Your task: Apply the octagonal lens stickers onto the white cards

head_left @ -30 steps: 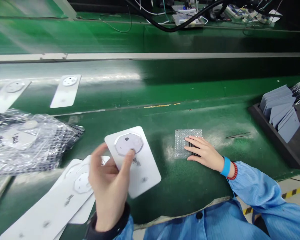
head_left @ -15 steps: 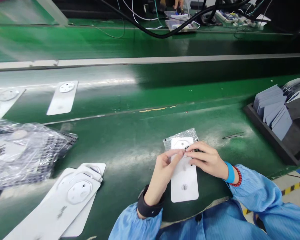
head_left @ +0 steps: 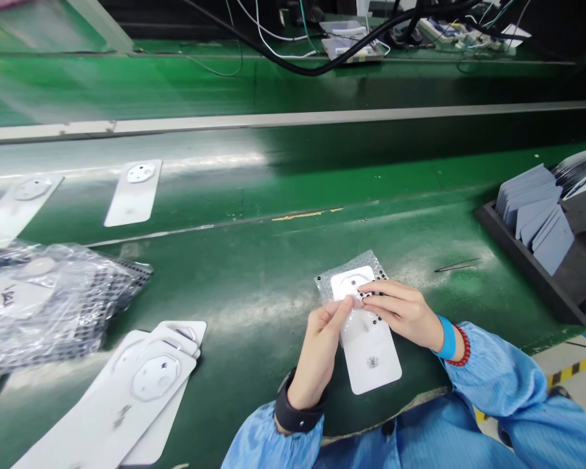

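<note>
A white card (head_left: pixel 371 355) with an octagonal window lies on the green bench, its top end resting on a small clear sheet dotted with tiny black parts (head_left: pixel 329 279). My left hand (head_left: pixel 322 348) pinches the card's left side near the window, fingers closed. My right hand (head_left: pixel 400 311) rests across the card's upper right with fingertips together at the window edge, touching the dotted sheet; what it pinches is too small to make out.
A stack of the same white cards (head_left: pixel 127 397) lies at the lower left beside a crumpled plastic bag (head_left: pixel 43 303). Two more cards (head_left: pixel 133 193) sit on the conveyor belt behind. A black tray of grey cards (head_left: pixel 542 221) stands right, with tweezers (head_left: pixel 456 264) near it.
My left hand carried one white card from the left over to the dotted sheet and set it down there. Both hands then closed on its top end and the card tilted slightly.
</note>
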`<move>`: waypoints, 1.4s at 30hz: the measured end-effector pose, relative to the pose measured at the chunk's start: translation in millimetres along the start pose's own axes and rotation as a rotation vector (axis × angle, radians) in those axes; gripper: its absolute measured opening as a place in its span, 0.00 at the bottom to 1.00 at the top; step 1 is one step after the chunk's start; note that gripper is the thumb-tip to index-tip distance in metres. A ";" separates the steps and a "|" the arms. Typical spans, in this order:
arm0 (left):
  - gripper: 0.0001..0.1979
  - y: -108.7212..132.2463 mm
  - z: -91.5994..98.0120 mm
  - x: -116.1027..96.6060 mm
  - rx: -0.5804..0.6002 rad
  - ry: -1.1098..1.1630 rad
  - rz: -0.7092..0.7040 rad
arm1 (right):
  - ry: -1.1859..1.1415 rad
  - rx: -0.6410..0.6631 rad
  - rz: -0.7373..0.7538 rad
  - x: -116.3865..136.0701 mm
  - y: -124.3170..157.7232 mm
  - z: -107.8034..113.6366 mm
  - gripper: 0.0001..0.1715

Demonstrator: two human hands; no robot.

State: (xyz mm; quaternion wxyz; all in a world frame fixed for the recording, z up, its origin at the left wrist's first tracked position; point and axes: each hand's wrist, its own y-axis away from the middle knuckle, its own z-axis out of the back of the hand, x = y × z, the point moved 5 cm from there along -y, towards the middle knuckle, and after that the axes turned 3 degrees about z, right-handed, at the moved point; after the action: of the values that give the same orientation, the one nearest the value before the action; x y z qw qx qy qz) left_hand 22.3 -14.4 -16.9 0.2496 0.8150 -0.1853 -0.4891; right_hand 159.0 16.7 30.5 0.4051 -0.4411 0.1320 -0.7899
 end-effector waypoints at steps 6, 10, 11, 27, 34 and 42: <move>0.15 -0.3 -2.5 -1.7 -0.032 0.018 0.002 | 0.115 -0.036 0.065 1.5 2.2 -5.1 0.06; 0.15 -2.5 0.0 -1.4 -0.064 -0.033 -0.032 | 0.085 -0.006 -0.001 -3.5 3.0 -8.9 0.05; 0.15 -3.1 0.3 -0.9 -0.070 -0.043 -0.035 | 0.083 -0.003 -0.017 -4.5 3.5 -9.6 0.05; 0.23 31.1 58.4 -31.9 -0.401 -0.439 -0.250 | 0.111 -0.012 -0.333 -54.7 22.3 7.0 0.08; 0.18 53.9 13.4 -41.2 -0.306 -0.453 -0.273 | 0.003 -0.121 -0.201 16.4 -17.9 28.0 0.06; 0.11 63.6 -16.5 -42.5 -0.173 -0.490 -0.444 | 0.104 -0.157 0.001 45.9 -24.9 12.6 0.10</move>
State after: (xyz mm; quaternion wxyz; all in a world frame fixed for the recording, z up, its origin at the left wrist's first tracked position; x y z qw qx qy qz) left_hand 14.0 -38.8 57.0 0.1530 0.6694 -0.0155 -0.7268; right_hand 143.1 -0.4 78.9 0.3624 -0.4296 0.2146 -0.7988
